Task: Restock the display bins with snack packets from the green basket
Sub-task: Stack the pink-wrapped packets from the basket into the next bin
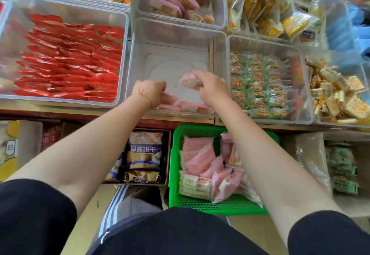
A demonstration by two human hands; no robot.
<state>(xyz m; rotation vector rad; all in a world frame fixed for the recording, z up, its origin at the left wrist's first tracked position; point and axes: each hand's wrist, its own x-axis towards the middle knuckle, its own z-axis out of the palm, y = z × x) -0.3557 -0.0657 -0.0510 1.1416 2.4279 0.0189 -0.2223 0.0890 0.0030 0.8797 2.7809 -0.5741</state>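
Both hands reach into the middle clear bin (140, 58), mostly bare at its floor. Right hand (210, 88) has its grip closed round a pink packet (189, 80), held above the bin floor. Left hand (150, 92) is curled at the bin's near edge, fingers on a pink packet (168, 97); a thin red thread circles its wrist. A few more pink packets lie along the near wall (190, 106). Green basket (174, 174) sits below the shelf edge, under the right forearm, holding a loose heap of pink packets (198, 156). Red packets (68, 62) fill the bin to the left; green ones (258, 82) fill the bin to the right.
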